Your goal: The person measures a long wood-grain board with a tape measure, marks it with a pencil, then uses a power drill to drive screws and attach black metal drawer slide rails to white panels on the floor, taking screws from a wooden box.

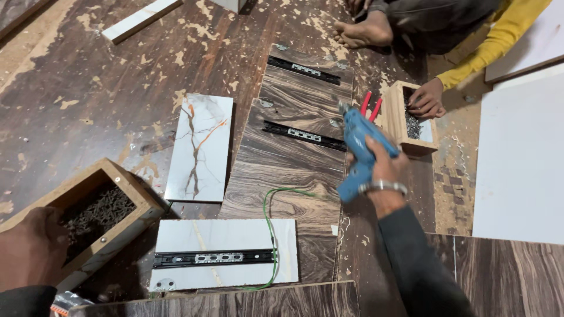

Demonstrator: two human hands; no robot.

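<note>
At the lower left of the frame my left hand (30,249) rests on the near end of a wooden box (88,220) full of dark screws (97,211). The fingers curl over the rim, but I cannot tell whether they pinch a screw. The box sits within easy reach, I judge so the hand can dip in without looking.

Just right of it, at the bottom centre, lies a white marble-look panel (226,238) with a black drawer slide (214,257) laid along its length. A green cord (269,235) loops over its right end.

My right hand (382,167), right of centre, is closed firmly round the grip of a blue power drill (358,149). It is held raised above the dark wood-grain panels (294,152), bit towards the upper left, near the slide (302,135) mounted there. A second marble panel (201,147) lies left of them, edges close but apart, leaving a narrow strip of floor between.

Further up, red-handled pliers (370,105) lie beside a smaller wooden box (405,117), where another person's hand (426,100) in a yellow sleeve picks at the contents. That person's bare foot (364,32) sits at the top. Open floor remains at the upper left. A large white board (520,158) closes off the right edge.
</note>
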